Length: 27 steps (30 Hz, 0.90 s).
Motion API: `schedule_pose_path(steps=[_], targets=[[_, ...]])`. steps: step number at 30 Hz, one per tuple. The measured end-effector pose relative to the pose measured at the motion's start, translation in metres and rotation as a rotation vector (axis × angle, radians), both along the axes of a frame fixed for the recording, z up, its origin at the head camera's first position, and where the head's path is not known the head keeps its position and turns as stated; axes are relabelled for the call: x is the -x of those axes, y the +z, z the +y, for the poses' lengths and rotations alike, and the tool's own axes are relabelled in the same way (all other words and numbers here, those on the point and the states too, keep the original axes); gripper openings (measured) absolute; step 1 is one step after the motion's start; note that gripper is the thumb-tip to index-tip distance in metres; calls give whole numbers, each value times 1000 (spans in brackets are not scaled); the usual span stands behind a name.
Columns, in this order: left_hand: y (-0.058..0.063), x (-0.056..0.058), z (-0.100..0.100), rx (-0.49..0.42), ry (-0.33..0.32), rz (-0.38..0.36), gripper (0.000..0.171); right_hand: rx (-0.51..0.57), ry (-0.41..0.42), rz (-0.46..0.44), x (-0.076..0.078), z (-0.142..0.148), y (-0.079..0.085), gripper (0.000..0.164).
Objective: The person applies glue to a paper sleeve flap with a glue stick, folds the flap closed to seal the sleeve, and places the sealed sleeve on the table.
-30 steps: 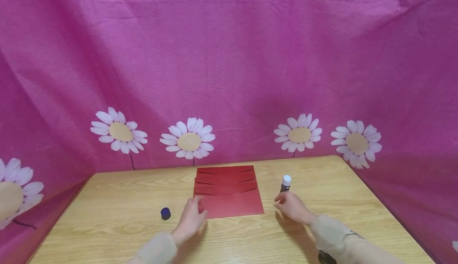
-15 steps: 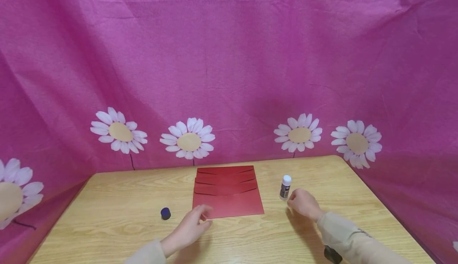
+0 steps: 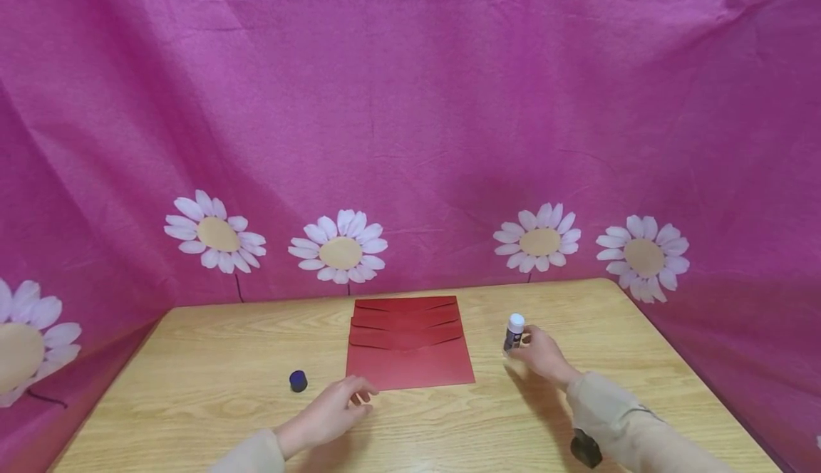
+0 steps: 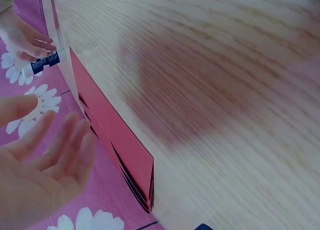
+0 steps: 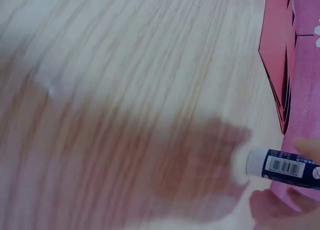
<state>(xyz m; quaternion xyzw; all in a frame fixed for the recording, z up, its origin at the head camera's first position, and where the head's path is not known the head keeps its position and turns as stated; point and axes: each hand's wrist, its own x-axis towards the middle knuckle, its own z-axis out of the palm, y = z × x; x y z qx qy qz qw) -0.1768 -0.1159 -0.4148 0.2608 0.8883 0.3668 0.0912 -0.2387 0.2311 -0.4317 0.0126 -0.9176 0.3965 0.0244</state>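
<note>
A glue stick (image 3: 515,332), dark-bodied with a white top, stands upright on the right part of the table. My right hand (image 3: 541,354) is at its lower half, thumb in front and a finger behind. In the right wrist view, fingers flank the glue stick (image 5: 285,167) and its white base shows. Red envelopes (image 3: 410,366), several overlapping in a stack, lie at the middle. Just below their near left corner hovers my left hand (image 3: 330,412), fingers loosely bent and holding nothing; the left wrist view shows its bare palm (image 4: 45,185).
A small dark blue cap (image 3: 298,381) sits on the wooden table (image 3: 192,402), left of the envelopes. Behind the table and along its sides hangs a pink cloth (image 3: 436,138) printed with daisies. A black device (image 3: 586,448) is on the underside of my right wrist.
My right hand moved off to the right of the glue stick, then came back in around it. My left hand drew back from the envelopes toward the lower left. The glue stick stays in place.
</note>
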Motion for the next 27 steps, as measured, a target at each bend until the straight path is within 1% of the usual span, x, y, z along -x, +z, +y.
schedule_pose_path(steps=[3, 7, 13, 16, 18, 24, 27], targets=[[-1, 1, -2, 19, -13, -12, 18, 81, -18, 18, 2, -3, -3, 42], [-2, 0, -2, 31, -19, -7, 16, 155, -60, 23, 5, -5, -6, 35], [-3, 0, -1, 26, -17, 2, 16, 191, -93, 36, 7, -7, -8, 30], [-4, -1, 1, 6, -18, 24, 18, 206, -102, 42, 6, -10, -8, 29], [-3, -2, 2, 1, -11, 33, 18, 221, -101, 46, 5, -12, -6, 28], [3, -4, 5, -7, 22, 18, 20, 265, -58, 62, -4, -21, 7, 27], [8, -6, 8, -30, 37, 48, 20, 287, -35, 61, -8, -26, 14, 26]])
